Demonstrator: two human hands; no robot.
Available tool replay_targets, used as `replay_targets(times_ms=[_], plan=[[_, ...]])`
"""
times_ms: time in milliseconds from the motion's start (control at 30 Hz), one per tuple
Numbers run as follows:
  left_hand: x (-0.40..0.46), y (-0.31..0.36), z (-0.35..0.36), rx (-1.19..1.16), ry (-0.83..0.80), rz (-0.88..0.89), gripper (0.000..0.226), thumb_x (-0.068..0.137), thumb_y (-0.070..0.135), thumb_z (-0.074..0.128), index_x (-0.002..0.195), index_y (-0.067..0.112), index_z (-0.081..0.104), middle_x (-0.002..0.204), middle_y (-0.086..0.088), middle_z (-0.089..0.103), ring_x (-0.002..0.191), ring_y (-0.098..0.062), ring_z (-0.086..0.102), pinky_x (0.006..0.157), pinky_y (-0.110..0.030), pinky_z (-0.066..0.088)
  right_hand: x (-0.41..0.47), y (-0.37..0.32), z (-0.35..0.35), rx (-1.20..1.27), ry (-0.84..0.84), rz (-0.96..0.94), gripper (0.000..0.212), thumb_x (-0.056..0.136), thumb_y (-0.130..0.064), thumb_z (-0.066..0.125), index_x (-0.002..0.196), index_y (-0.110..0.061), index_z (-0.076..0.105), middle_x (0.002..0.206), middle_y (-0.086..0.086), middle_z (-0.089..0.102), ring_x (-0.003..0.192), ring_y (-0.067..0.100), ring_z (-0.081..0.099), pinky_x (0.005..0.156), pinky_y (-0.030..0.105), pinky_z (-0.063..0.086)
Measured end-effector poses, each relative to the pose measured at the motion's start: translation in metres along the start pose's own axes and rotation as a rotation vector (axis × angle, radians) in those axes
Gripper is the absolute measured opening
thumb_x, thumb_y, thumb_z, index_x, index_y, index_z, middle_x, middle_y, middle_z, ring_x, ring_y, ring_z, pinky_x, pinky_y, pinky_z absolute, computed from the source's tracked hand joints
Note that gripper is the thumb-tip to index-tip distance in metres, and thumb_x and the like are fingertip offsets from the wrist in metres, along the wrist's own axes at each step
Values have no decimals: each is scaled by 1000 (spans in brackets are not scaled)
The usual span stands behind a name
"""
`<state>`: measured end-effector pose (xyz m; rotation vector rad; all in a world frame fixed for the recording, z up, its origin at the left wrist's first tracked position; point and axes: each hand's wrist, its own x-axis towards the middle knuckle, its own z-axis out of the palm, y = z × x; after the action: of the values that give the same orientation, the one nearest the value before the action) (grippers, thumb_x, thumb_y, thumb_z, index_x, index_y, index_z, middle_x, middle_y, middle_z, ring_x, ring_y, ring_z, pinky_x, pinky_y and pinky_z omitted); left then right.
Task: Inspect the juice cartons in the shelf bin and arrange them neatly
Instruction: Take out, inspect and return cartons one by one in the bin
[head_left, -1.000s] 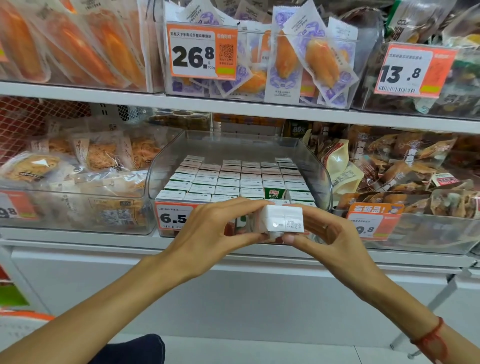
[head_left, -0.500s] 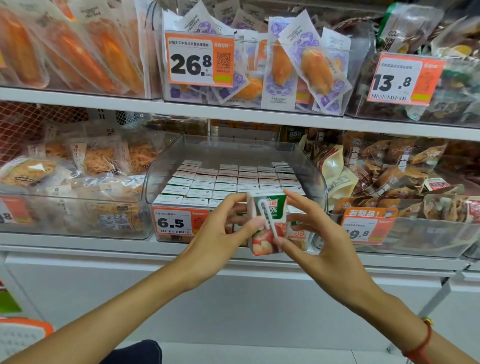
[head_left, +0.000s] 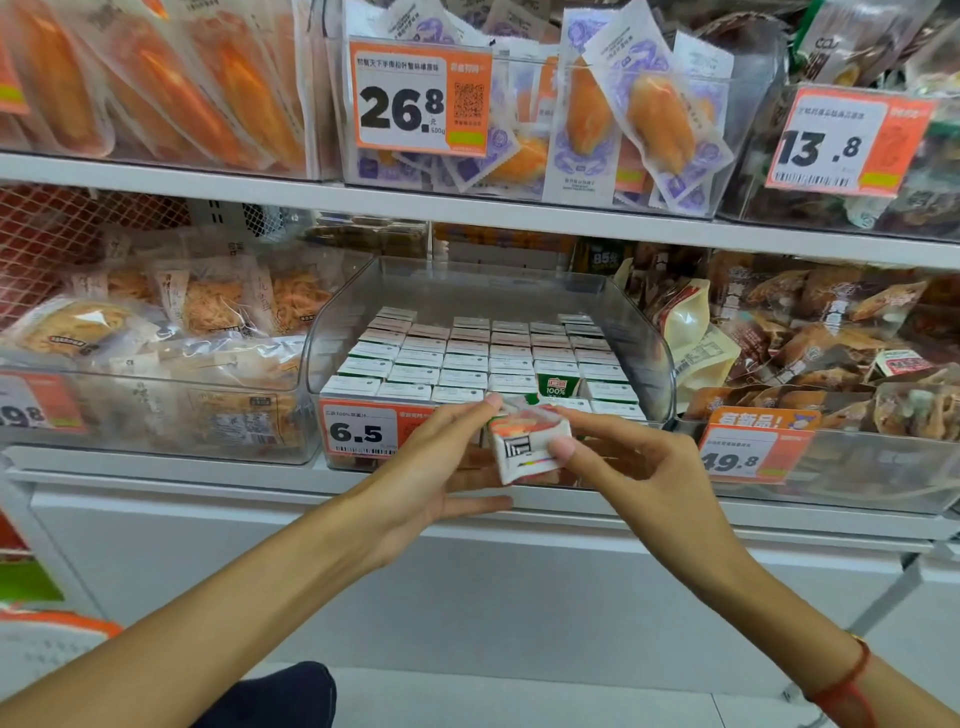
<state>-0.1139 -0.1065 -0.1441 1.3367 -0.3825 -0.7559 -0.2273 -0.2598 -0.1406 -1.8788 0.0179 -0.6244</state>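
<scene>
A small juice carton with fruit print and a barcode face is tilted in front of the clear shelf bin. My left hand touches its left side with fingers nearly straight. My right hand pinches its right side between thumb and fingers. Inside the bin, several rows of white-topped cartons stand packed together. One gap in the front rows shows a green carton face.
An orange 6.5 price tag hangs on the bin front. Bins of packaged snacks sit to the left and right. The upper shelf holds more bagged goods overhead. A white cabinet front runs below.
The carton went from lying on its side, to upright with its straw showing, to tilted with the barcode toward me. Both hands stayed on it and turned it.
</scene>
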Motion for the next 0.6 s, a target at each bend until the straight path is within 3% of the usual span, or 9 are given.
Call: replay_targets(times_ms=[100, 233, 433, 533, 600], plan=[[1, -1, -1, 92, -20, -72, 57, 82, 61, 60, 123, 21, 61, 89, -3, 76, 73, -11, 72, 63, -28, 57, 4, 4, 0, 115, 47, 110, 29, 71, -48, 69, 90, -27, 80, 89, -7, 77, 85, 8, 73, 69, 12, 53], [1, -2, 0, 145, -22, -70, 70, 69, 67, 65, 121, 22, 61, 89, -1, 77, 67, -6, 69, 60, -23, 55, 6, 10, -2, 137, 60, 265, 34, 68, -57, 66, 86, -31, 80, 89, -3, 77, 86, 15, 73, 78, 24, 59], [4, -1, 4, 55, 44, 20, 46, 86, 42, 68, 126, 28, 51, 105, -8, 75, 80, -12, 71, 62, -26, 57, 5, 10, -2, 167, 7, 313, 48, 71, -61, 63, 108, -32, 73, 95, -2, 76, 89, 14, 73, 74, 22, 59], [6, -3, 7, 60, 39, 180, 51, 89, 34, 67, 130, 42, 38, 103, -1, 76, 91, -12, 73, 83, -32, 57, 5, 7, 4, 253, -59, 333, 45, 80, -55, 59, 117, -30, 67, 97, 4, 75, 92, 18, 72, 73, 21, 57], [2, -3, 8, 150, 6, 285, 55, 85, 42, 67, 125, 58, 32, 113, 10, 73, 102, -8, 70, 90, -27, 51, 5, 6, 7, 276, -45, 303, 43, 81, -48, 62, 117, -27, 67, 96, 4, 76, 91, 17, 72, 75, 21, 57]])
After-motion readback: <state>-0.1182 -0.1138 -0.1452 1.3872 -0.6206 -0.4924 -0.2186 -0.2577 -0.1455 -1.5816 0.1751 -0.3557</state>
